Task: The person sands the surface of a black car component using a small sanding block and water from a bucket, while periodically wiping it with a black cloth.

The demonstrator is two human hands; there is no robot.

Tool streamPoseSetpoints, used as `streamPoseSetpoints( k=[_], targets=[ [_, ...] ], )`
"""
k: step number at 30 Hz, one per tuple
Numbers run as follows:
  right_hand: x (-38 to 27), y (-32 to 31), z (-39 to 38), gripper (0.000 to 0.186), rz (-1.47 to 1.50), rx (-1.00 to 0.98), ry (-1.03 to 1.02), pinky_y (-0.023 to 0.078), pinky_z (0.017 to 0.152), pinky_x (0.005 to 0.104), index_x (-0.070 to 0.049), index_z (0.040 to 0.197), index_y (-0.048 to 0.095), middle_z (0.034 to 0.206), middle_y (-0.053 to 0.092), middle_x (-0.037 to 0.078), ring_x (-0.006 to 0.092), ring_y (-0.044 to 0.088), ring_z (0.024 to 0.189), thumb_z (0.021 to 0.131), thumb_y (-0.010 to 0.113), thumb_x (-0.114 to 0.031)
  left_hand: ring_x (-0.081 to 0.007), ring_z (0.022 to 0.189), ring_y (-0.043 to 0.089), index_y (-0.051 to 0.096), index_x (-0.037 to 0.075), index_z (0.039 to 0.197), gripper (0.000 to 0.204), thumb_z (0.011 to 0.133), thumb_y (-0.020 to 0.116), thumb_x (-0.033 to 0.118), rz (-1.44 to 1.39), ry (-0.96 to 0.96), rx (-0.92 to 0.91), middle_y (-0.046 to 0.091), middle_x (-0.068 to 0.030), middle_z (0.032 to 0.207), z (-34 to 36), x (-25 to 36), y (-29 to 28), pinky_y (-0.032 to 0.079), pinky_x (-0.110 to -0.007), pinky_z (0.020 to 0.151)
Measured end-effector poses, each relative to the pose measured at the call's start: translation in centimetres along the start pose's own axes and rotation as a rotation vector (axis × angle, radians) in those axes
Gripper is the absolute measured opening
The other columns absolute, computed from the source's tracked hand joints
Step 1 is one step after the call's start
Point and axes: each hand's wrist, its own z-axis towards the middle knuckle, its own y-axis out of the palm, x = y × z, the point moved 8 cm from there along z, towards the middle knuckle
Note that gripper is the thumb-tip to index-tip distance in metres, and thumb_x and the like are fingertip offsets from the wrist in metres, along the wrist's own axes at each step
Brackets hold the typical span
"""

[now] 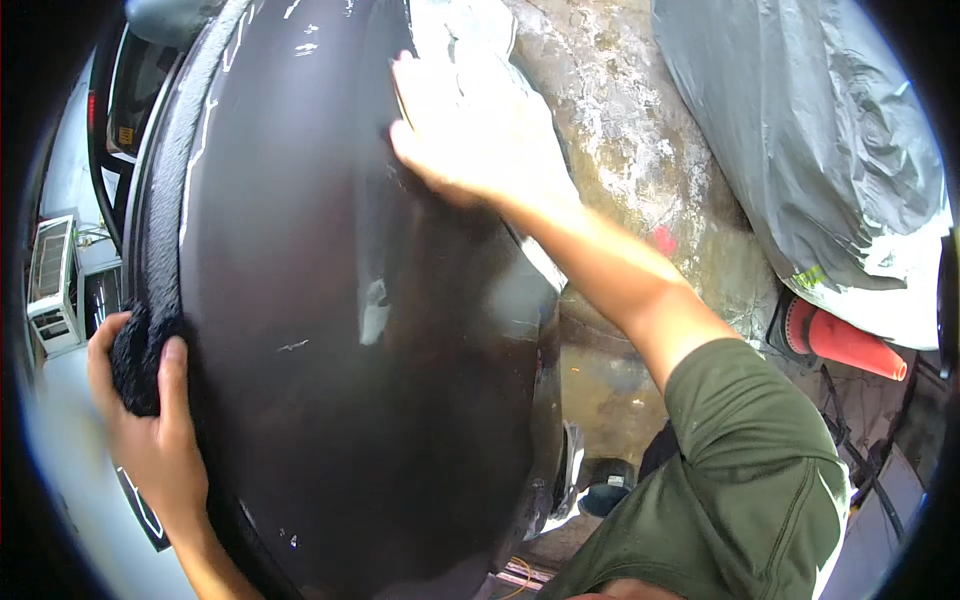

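A large, dark, glossy curved car panel [320,250] fills the middle, with pale smears on its surface. My left hand [160,430] is at its left edge, thumb and fingers closed round a black fluffy cloth [135,360]. Beside that cloth, a fuzzy dark strip [165,200] runs up along the panel's edge. My right hand [470,130] reaches over the panel's far right side, its fingers stretched out against the edge. Strong glare washes out much of this hand. Shiny clear plastic film [470,30] shows just beyond it.
Stained concrete floor [640,130] lies to the right. A grey plastic sheet [800,130] drapes over something there, with an orange-red cone [850,340] lying beneath its edge. A dark bucket [607,485] stands near my body. Another vehicle [125,90] and a white metal frame [52,270] are at the left.
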Motion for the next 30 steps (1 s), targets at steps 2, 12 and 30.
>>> streamPoseSetpoints(
  k=[2, 12, 30],
  targets=[
    [1.2, 0.7, -0.7, 0.087, 0.011, -0.031, -0.034, 0.016, 0.134, 0.0479, 0.013, 0.167, 0.012, 0.172, 0.017, 0.040, 0.0447, 0.014, 0.165, 0.108, 0.047, -0.041, -0.0188, 0.102, 0.066, 0.066, 0.002, 0.134, 0.040, 0.102, 0.076, 0.023, 0.027, 0.043, -0.023, 0.071, -0.0092, 0.113, -0.1, -0.6, 0.3, 0.051, -0.032, 0.097],
    [2.8, 3.5, -2.0, 0.096, 0.230, 0.033, -0.500, 0.020, 0.130, 0.0634, -0.006, 0.170, 0.023, 0.174, 0.015, 0.034, 0.0550, 0.015, 0.162, 0.104, 0.055, -0.068, -0.0240, 0.127, 0.060, 0.060, -0.001, 0.144, 0.045, 0.106, 0.069, 0.021, -0.017, -0.066, -0.096, 0.065, -0.0155, 0.137, -1.2, -2.5, -0.8, 0.044, -0.037, 0.114],
    [5.5, 5.4, -11.5, 0.109, 0.134, -0.044, -0.188, 0.002, 0.131, 0.0650, 0.000, 0.171, 0.016, 0.178, 0.010, 0.030, 0.0458, 0.008, 0.167, 0.102, 0.044, -0.079, -0.0322, 0.098, 0.076, 0.068, -0.003, 0.117, 0.066, 0.090, 0.085, 0.054, 0.026, 0.045, -0.011, 0.073, -0.0192, 0.110, 0.0, -0.4, -1.5, 0.067, -0.047, 0.086]
  ],
)
